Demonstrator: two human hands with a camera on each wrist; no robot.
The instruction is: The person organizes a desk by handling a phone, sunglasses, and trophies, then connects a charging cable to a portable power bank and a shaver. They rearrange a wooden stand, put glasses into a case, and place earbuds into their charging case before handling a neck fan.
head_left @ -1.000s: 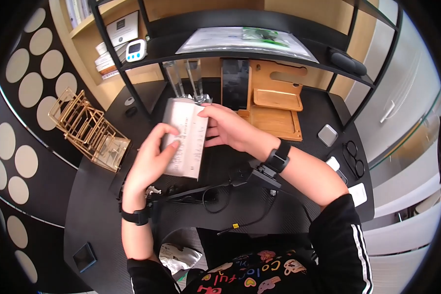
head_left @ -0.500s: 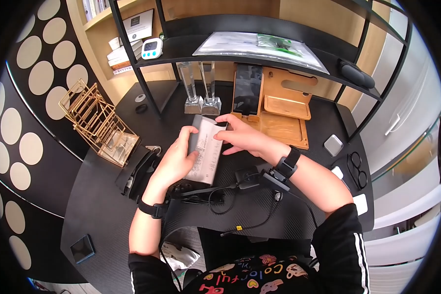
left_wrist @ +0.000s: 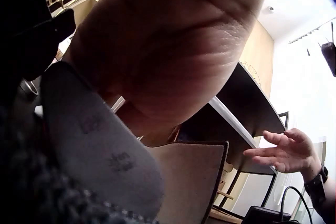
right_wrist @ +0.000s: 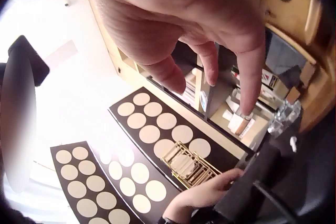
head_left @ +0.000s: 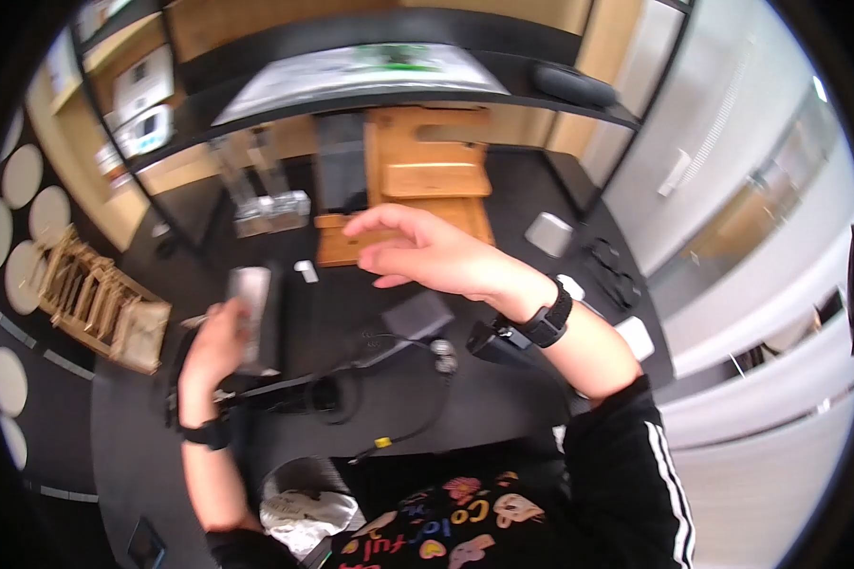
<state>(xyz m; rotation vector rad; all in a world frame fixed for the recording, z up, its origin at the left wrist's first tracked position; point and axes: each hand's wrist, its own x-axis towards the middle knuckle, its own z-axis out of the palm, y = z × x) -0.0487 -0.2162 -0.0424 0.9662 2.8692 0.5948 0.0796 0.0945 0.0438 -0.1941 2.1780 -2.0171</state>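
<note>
My left hand (head_left: 216, 349) grips a long folding case (head_left: 254, 318) with a dark outside and pale lining, at the left of the black desk. In the left wrist view, the pale lining (left_wrist: 186, 174) shows below the palm, beside a grey rounded flap (left_wrist: 113, 145) with small dark printed marks. My right hand (head_left: 432, 254) hovers apart from it, in front of the wooden stand, fingers loosely bent and holding nothing. Between the hands a small white piece (head_left: 306, 272) lies on the desk.
Two clear glass trophies (head_left: 270, 213) stand behind the case. A wooden stand (head_left: 436, 180) is at the back, a gold wire rack (head_left: 100, 299) at the left. Eyeglasses (head_left: 614, 275) and a pale square case (head_left: 548, 234) lie right. A cable with a yellow tag (head_left: 382, 443) crosses the front.
The right hand has let go of the case and moved away to the right. The left hand has carried the case left. The small white piece has come into sight; the head view has turned right.
</note>
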